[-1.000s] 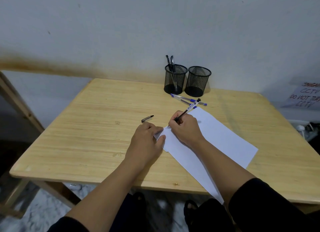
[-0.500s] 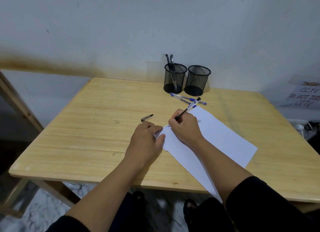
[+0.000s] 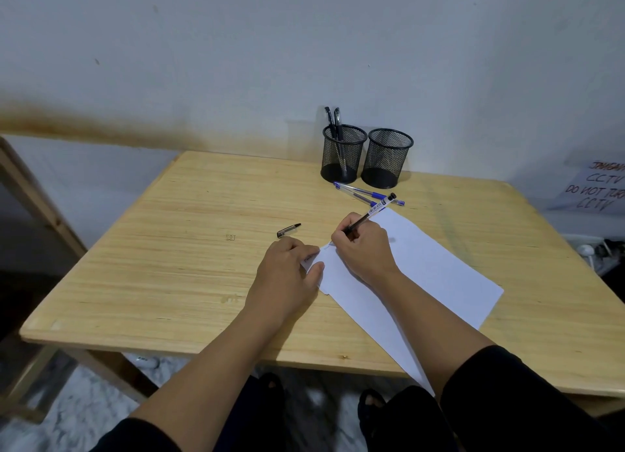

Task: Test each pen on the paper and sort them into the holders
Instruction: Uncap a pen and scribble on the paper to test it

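while the right hand (image 3: 363,245) grips the black pen (image 3: 370,213) with its tip on the paper (image 3: 422,269), almost nothing shifts from a second ago (test scribble ongoing, sorting waits). left hand (image 3: 287,272) presses the sheet's corner, fingers flat. counts: two holders; left holder (image 3: 343,154) has two pens, right holder (image 3: 389,157) looks empty; two blue pens (image 3: 367,193) lie in front; one cap (image 3: 288,230) on the table (image 3: 169,248).

Matt wood table (image 3: 169,248), black mesh holders (image 3: 344,154)

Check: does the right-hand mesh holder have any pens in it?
No, the right holder shows only bare mesh, while two pens stand in the left holder.
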Demonstrator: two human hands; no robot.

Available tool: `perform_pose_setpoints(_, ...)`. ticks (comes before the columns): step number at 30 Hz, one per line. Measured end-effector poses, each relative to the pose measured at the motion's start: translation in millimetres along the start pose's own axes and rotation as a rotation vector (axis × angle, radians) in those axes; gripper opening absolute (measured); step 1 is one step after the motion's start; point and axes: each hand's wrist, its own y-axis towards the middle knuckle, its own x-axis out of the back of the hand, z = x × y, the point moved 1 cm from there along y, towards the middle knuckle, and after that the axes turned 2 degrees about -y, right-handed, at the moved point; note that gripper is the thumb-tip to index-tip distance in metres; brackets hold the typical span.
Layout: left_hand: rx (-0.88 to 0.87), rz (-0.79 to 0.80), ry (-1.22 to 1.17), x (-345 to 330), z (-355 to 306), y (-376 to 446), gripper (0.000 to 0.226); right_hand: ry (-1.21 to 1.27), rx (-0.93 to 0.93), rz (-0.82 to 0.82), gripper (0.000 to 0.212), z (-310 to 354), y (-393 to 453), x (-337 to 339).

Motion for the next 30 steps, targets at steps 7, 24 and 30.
perform_pose_setpoints(7, 0.006, -0.009, -0.027, -1, 1, 0, 0.034, -0.017, -0.003, 0.001, 0.005, -3, 2, -3)
perform_pose_setpoints(24, 0.200, -0.091, -0.011, 17, 18, 38, 0.024, 0.522, -0.163, -0.004, 0.019, 9, -8, 34)
perform_pose_setpoints(30, 0.182, -0.069, -0.332, 23, -9, 42, 0.013, 0.534, -0.069, 0.071, 0.011, 23, -8, 46)
